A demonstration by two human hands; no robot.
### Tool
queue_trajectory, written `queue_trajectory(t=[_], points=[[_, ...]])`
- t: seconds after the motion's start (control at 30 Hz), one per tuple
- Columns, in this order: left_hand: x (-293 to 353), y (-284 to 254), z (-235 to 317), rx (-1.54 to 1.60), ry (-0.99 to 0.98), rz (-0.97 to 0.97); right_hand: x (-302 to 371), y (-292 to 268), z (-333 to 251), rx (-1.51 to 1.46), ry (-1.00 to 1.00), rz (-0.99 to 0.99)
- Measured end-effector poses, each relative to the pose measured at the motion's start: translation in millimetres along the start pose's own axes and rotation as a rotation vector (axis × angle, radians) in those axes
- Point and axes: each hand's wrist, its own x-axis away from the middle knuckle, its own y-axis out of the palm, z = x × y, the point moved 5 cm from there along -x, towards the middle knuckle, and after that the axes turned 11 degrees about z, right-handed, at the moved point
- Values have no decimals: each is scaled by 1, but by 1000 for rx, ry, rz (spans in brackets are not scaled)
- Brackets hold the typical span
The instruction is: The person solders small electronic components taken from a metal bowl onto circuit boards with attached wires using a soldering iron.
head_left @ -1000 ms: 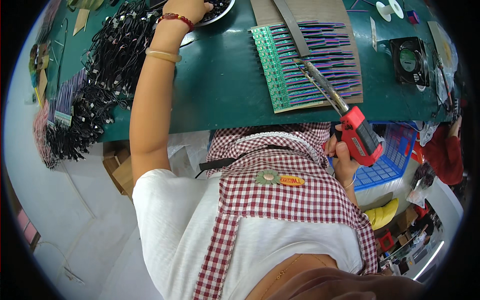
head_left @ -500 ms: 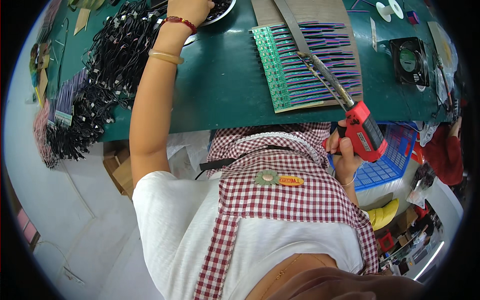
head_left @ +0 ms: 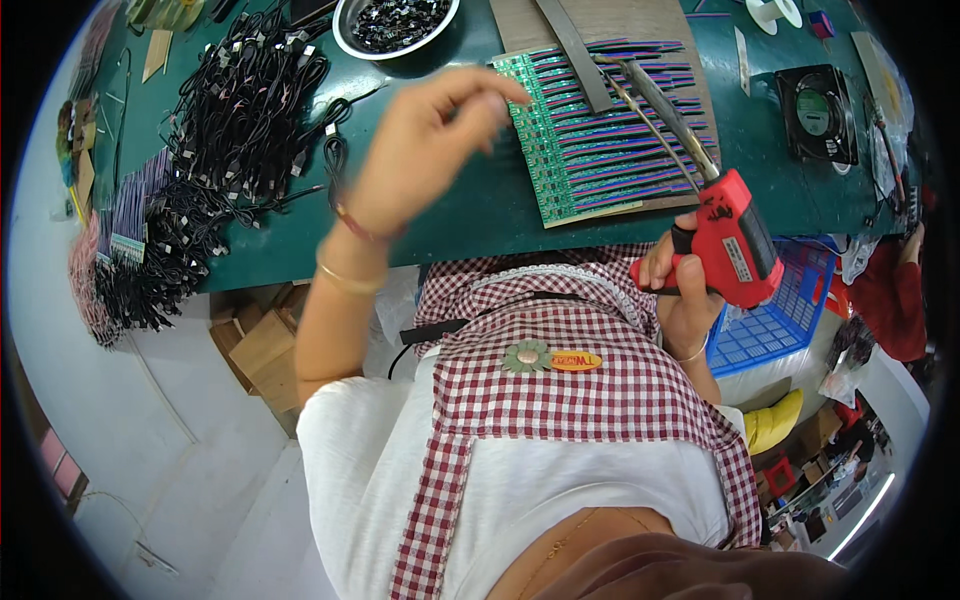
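My right hand [head_left: 683, 283] grips a red soldering gun [head_left: 735, 243] by its handle. Its long metal tip [head_left: 655, 105] reaches up over a row of green circuit strips with coloured wires [head_left: 590, 140] on the green table [head_left: 460, 215]. My left hand [head_left: 430, 140] hovers above the table just left of the strips, fingers pinched together near their left edge. Whether a small part sits between the fingertips cannot be seen. A metal bowl of small black parts [head_left: 395, 22] stands at the far edge.
A large heap of black cables [head_left: 215, 130] covers the table's left side, with striped ribbon wires [head_left: 125, 215] beside it. A black fan [head_left: 818, 112] lies at the right. A blue basket [head_left: 775, 315] sits below the table's right edge, cardboard boxes [head_left: 260, 345] beneath it.
My left hand has pulled back from the metal bowl and come toward the green strips. The soldering gun has lifted up and forward, its tip now over the strips.
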Motion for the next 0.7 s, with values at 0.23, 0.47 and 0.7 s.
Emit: queue_trajectory(t=[0.23, 0.47, 0.7], points=[[51, 48, -3, 153, -103, 9, -16, 50, -5, 249, 70, -123], [63, 50, 15, -178, 232, -7, -16, 57, 0, 466, -38, -178], [71, 52, 4, -164, 30, -42, -10, 52, 7, 475, -50, -159]])
